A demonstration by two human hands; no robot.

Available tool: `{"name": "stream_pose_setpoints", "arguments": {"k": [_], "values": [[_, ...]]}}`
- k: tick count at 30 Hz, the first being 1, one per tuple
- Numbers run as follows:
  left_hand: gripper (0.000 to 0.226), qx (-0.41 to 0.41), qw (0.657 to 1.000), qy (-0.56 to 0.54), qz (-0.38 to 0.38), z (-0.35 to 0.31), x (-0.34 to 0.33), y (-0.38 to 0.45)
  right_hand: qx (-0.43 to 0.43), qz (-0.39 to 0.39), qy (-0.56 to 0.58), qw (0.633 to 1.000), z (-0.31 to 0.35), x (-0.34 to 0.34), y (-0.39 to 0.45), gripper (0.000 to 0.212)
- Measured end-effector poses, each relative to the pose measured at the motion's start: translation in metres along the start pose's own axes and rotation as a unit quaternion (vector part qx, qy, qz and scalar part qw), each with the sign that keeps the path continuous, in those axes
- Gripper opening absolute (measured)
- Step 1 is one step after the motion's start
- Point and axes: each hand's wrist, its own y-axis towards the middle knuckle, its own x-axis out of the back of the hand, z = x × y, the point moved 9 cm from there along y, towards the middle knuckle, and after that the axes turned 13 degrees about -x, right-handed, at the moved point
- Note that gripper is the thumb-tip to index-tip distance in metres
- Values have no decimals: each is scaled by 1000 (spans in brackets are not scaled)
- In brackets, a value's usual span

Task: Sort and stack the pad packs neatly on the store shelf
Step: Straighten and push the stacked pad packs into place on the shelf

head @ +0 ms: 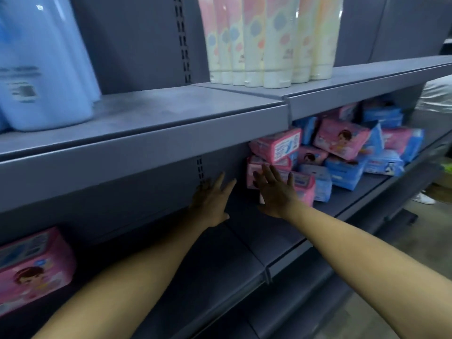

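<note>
A jumbled heap of pink pad packs point(276, 145) and blue pad packs point(344, 171) lies on the lower grey shelf point(362, 194), right of centre. My right hand point(275, 190) is flat, fingers spread, against the nearest pink pack point(304, 189) at the heap's left end. My left hand point(211, 200) hovers with fingers apart over bare shelf just left of the heap, holding nothing. One more pink pack point(34, 267) with a cartoon face sits alone at the far left of the same shelf.
The upper shelf point(146, 133) overhangs the hands closely. Large blue bottles point(41, 62) stand on it at left, and several pastel tubes point(266, 40) at centre. A white shoe point(423, 198) shows on the floor at right.
</note>
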Motion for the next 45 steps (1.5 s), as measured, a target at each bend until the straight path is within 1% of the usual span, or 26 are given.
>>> {"name": "stream_pose_setpoints", "arguments": {"k": [3, 7, 10, 13, 17, 19, 23, 26, 29, 34, 36, 39, 41, 43, 44, 45], "values": [[100, 1, 1000, -21, -6, -18, 2, 25, -30, -7, 8, 999, -33, 4, 10, 96], [103, -19, 999, -35, -27, -43, 5, 56, -68, 12, 40, 997, -79, 3, 23, 102], [102, -47, 998, -11, -42, -61, 10, 80, -62, 14, 52, 997, -101, -1, 29, 101], [99, -69, 997, 14, -42, -78, 12, 105, -54, 25, 74, 995, -115, -10, 33, 105], [106, -93, 995, 23, -14, -100, 10, 134, -46, 70, 127, 988, -129, -23, 35, 120], [110, -108, 994, 22, 4, -110, 6, 146, -31, 67, 143, 987, -131, -24, 37, 124], [114, -129, 991, 30, 33, -126, 0, 164, 5, 51, 183, 982, -131, -24, 39, 128], [120, -133, 990, 17, 51, -134, -5, 173, 8, 72, 235, 969, -136, -27, 39, 131], [117, -136, 988, -6, 68, -138, -10, 175, 9, 98, 234, 967, -142, -36, 38, 131], [112, -144, 988, -15, 52, -138, -8, 173, 15, 119, 236, 964, -143, -42, 38, 130], [109, -144, 988, 4, 48, -135, -6, 170, 25, 132, 236, 962, -139, -41, 40, 121], [102, -145, 989, 25, 34, -129, -3, 161, 36, 129, 266, 955, -133, -34, 42, 93], [102, -141, 989, 32, 18, -123, -1, 152, 10, 105, 284, 953, -136, -28, 45, 68], [100, -136, 989, 51, -10, -118, 1, 142, -15, 74, 294, 953, -136, -20, 48, 36], [99, -131, 989, 60, -27, -115, 3, 137, -26, 67, 295, 953, -134, -18, 49, 23], [99, -126, 989, 68, -44, -113, 4, 131, -45, 71, 293, 952, -131, -17, 50, 18]]}}
